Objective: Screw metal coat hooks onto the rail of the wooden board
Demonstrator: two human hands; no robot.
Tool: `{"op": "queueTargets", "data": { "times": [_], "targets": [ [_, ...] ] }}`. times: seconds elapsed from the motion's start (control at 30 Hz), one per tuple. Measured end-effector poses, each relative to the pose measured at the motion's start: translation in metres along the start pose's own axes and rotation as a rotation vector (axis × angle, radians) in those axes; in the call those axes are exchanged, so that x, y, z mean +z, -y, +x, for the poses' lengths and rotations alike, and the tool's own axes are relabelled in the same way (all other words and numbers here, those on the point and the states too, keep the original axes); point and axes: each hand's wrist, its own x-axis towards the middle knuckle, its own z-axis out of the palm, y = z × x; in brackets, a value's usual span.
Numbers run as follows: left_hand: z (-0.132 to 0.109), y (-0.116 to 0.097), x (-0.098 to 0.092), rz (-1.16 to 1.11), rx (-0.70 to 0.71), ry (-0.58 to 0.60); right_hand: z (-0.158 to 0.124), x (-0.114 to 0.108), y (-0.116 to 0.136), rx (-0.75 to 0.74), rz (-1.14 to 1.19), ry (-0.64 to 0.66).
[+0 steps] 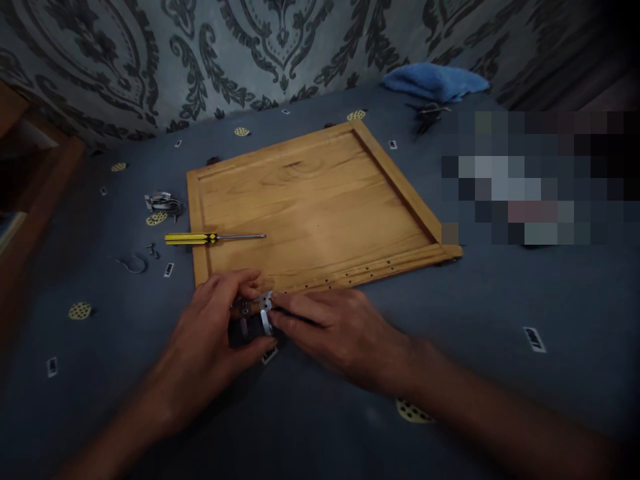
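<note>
A framed wooden panel (305, 207) lies flat, with pairs of small holes along its near edge. At that edge my right hand (345, 333) is closed, thumb and fingers pinching a shiny curved metal hook (266, 313) with screw holes. My left hand (205, 333) curves around the panel's near left corner, thumb and fingers apart. Its fingertips touch the wood and its thumb is by the lower end of the hook. Between them, a darker hook (245, 320) sits on the edge. A yellow-handled screwdriver (193, 239) lies across the panel's left frame.
Several loose metal hooks (163, 202) lie in a pile left of the panel. A single hook (133, 264) and small screws (153, 251) are nearer. A blue cloth (435, 81) and a dark object (427, 119) lie at the back right. Patterned blue fabric (500, 413) covers the surface.
</note>
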Motion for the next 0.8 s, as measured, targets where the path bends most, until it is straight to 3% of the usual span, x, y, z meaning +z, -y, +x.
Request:
{"op": "queueTargets", "data": {
  "times": [0.8],
  "targets": [
    [0.0026,-0.0015,-0.0004,-0.041,-0.021,0.000,0.0012,-0.0022,0.0013,-0.007,-0.050,0.014]
  ]
}}
